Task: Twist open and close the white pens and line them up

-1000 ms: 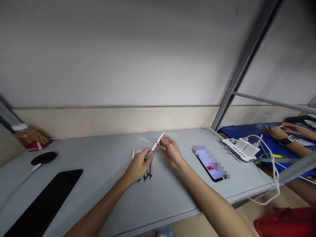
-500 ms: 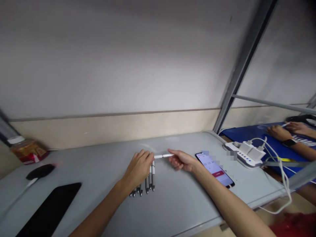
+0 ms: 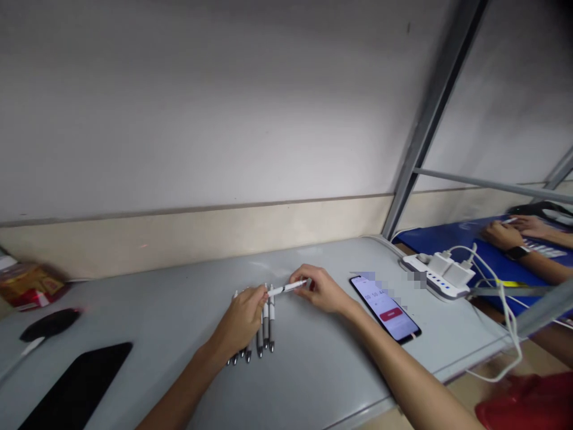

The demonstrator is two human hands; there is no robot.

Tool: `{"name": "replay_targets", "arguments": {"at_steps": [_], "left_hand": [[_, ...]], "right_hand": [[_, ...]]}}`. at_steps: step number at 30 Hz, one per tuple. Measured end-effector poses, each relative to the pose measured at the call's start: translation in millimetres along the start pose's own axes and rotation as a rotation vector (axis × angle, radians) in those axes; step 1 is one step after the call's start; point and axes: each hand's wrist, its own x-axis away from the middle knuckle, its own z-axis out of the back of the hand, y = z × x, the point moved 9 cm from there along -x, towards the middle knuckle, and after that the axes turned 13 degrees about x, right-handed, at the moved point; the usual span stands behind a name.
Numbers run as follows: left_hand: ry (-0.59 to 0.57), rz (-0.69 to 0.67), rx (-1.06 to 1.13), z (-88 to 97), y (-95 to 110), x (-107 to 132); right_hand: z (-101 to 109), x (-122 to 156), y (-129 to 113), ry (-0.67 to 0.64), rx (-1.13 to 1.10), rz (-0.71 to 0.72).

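A white pen (image 3: 286,288) is held level just above the grey table (image 3: 313,370), pinched at both ends. My left hand (image 3: 242,319) grips its left end with fingertips closed. My right hand (image 3: 320,289) is closed on its right end. Below the left hand, several white-and-grey pens (image 3: 262,331) lie side by side on the table, partly hidden by the hand.
A lit phone (image 3: 385,307) lies right of my right hand. A white power strip (image 3: 441,278) with chargers and cables sits at the far right. Another person's hands (image 3: 514,230) work on a blue surface. A dark pad (image 3: 76,388), a black mouse (image 3: 47,324) and a jar (image 3: 27,283) are at left.
The pen was tilted upward a second ago; it has come down to lie nearly level between both hands, close above the row of pens. The view shifted slightly.
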Motion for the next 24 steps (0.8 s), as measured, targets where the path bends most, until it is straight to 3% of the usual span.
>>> {"name": "replay_targets", "arguments": {"at_steps": [7,13,16,24], "left_hand": [[-0.040,-0.054,-0.134,-6.4,25,4],[-0.105,-0.053,-0.125,-11.9,30,7],[-0.126,-0.061,-0.144,-14.3,32,7],[-0.093,-0.027,-0.319,-12.7,27,5]], "right_hand": [[-34,7,-23,-0.144,0.368,0.119],[-38,8,-18,-0.128,0.339,0.069],[-40,9,-21,-0.132,0.333,0.110],[-48,6,-25,-0.108,0.449,0.138]]}}
